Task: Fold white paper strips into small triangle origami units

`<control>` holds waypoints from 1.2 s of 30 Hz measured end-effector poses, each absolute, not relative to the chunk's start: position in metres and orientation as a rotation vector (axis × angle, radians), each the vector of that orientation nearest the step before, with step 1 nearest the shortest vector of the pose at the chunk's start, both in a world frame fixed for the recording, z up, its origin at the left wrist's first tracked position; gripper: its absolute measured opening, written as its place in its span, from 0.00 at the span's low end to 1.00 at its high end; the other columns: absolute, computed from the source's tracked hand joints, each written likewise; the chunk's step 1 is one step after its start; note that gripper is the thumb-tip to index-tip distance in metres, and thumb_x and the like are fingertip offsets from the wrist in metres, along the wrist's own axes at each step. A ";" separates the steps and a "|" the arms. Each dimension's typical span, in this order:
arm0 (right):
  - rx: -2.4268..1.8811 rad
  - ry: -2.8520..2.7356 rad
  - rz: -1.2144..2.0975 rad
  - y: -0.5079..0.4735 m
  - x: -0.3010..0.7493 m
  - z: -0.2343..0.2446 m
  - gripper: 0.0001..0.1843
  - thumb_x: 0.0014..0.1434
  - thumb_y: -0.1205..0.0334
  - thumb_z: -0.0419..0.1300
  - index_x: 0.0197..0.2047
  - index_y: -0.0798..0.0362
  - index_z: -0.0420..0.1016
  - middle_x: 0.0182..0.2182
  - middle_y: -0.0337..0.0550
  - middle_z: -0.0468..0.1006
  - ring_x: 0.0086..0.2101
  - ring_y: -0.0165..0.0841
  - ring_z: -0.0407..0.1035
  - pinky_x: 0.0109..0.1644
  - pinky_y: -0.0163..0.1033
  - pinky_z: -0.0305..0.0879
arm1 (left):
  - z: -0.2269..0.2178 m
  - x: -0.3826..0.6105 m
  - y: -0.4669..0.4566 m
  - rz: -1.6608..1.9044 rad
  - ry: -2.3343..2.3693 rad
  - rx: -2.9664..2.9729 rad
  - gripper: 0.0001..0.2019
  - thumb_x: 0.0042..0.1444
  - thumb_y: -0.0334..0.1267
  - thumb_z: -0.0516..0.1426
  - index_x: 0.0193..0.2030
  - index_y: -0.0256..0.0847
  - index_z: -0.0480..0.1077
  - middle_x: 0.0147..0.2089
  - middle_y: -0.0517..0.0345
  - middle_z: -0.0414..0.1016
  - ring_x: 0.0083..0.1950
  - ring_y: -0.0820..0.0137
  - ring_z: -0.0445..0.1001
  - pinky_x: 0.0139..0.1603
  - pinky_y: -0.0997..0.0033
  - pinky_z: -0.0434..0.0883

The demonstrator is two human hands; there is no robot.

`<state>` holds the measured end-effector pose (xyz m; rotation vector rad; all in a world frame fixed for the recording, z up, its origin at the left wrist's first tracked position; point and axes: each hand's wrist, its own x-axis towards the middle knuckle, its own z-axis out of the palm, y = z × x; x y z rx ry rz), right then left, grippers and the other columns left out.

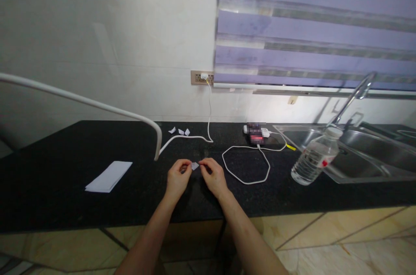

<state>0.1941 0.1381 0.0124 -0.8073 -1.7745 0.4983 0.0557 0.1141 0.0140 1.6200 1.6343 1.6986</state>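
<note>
Both my hands are raised just above the black countertop, close together. A tiny white paper piece sits between them. My left hand pinches its left side and my right hand pinches its right side, fingers curled. Three small folded white paper pieces lie farther back near the wall. A folded stack of white paper lies on the counter to the left.
A white cable loops on the counter, running from a wall socket to a small device. A clear plastic bottle stands by the steel sink and tap. A white curved tube arcs down left.
</note>
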 end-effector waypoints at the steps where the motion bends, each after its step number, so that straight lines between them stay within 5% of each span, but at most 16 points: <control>1: -0.823 -1.757 0.494 0.138 0.194 0.012 0.10 0.53 0.69 0.50 0.35 0.52 0.71 0.33 0.42 0.72 0.33 0.30 0.66 0.37 0.34 0.63 | 0.017 0.047 0.114 1.704 1.673 1.582 0.06 0.45 0.38 0.54 0.29 0.38 0.68 0.29 0.59 0.72 0.31 0.72 0.72 0.34 0.73 0.69; 9: -0.988 -1.941 0.443 0.145 0.189 0.006 0.09 0.51 0.69 0.53 0.34 0.50 0.72 0.32 0.40 0.72 0.34 0.30 0.67 0.38 0.34 0.62 | 0.021 -0.046 0.109 1.274 2.314 1.606 0.08 0.44 0.40 0.53 0.28 0.41 0.69 0.26 0.58 0.72 0.29 0.68 0.70 0.30 0.72 0.65; 14: -1.173 -2.049 0.337 0.161 0.167 0.007 0.09 0.49 0.64 0.57 0.36 0.50 0.72 0.29 0.41 0.71 0.28 0.30 0.66 0.31 0.33 0.59 | 0.027 -0.042 0.108 1.357 2.370 1.839 0.08 0.43 0.36 0.53 0.31 0.40 0.70 0.35 0.53 0.73 0.40 0.63 0.69 0.43 0.66 0.64; 20: -1.214 -2.115 0.271 0.167 0.152 0.010 0.04 0.49 0.63 0.58 0.29 0.51 0.73 0.28 0.42 0.71 0.28 0.31 0.65 0.30 0.33 0.58 | 0.033 0.008 0.126 1.505 2.003 1.767 0.09 0.45 0.34 0.51 0.32 0.38 0.71 0.35 0.52 0.72 0.35 0.68 0.70 0.40 0.67 0.67; 27: -0.982 -1.965 0.299 0.154 0.181 0.014 0.10 0.55 0.65 0.50 0.38 0.51 0.70 0.32 0.42 0.73 0.32 0.30 0.67 0.36 0.33 0.61 | 0.018 0.046 0.135 1.508 1.634 1.212 0.15 0.47 0.43 0.52 0.37 0.36 0.71 0.30 0.54 0.74 0.29 0.69 0.72 0.29 0.70 0.70; 36: -0.873 -1.900 0.345 0.150 0.183 0.015 0.09 0.54 0.67 0.49 0.35 0.52 0.70 0.32 0.42 0.72 0.34 0.31 0.66 0.39 0.34 0.62 | 0.015 0.056 0.124 1.520 1.468 1.222 0.12 0.44 0.40 0.56 0.36 0.37 0.71 0.33 0.55 0.75 0.31 0.71 0.74 0.35 0.71 0.72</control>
